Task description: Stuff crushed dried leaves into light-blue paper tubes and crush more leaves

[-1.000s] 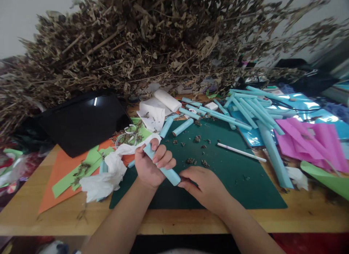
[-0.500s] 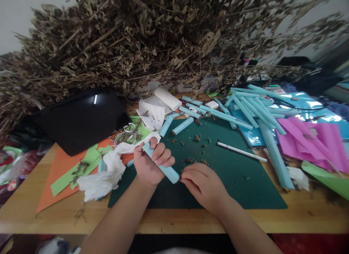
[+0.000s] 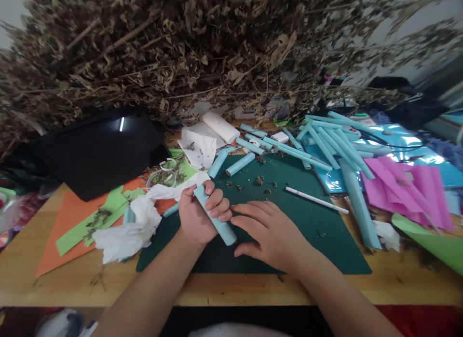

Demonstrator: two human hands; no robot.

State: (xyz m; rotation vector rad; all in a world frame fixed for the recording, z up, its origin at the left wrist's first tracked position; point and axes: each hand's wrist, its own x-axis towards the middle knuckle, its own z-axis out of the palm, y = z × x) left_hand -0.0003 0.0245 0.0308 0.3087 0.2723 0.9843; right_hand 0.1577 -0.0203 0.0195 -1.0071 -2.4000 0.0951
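My left hand (image 3: 197, 216) is closed around a light blue rolled paper tube (image 3: 217, 219), held slanted over the dark green cutting mat (image 3: 318, 235). The tube's lower end points toward my right hand (image 3: 269, 233), which lies flat beside it with fingers spread and holds nothing. Its fingertips reach close to my left fingers. Bits of dried plant crumbs (image 3: 259, 181) are scattered on the mat beyond the hands.
A heap of dried leafy branches (image 3: 202, 52) fills the back. Several blue paper tubes (image 3: 325, 144) lie at back right, with a white stick (image 3: 316, 200), pink paper (image 3: 408, 187), crumpled tissue (image 3: 126, 231), orange and green sheets (image 3: 72, 226), and a black case (image 3: 97, 153).
My right hand has let go of the tube's lower end and now lies open and flat, shifted up beside my left fingers. The left hand keeps its hold on the tube.
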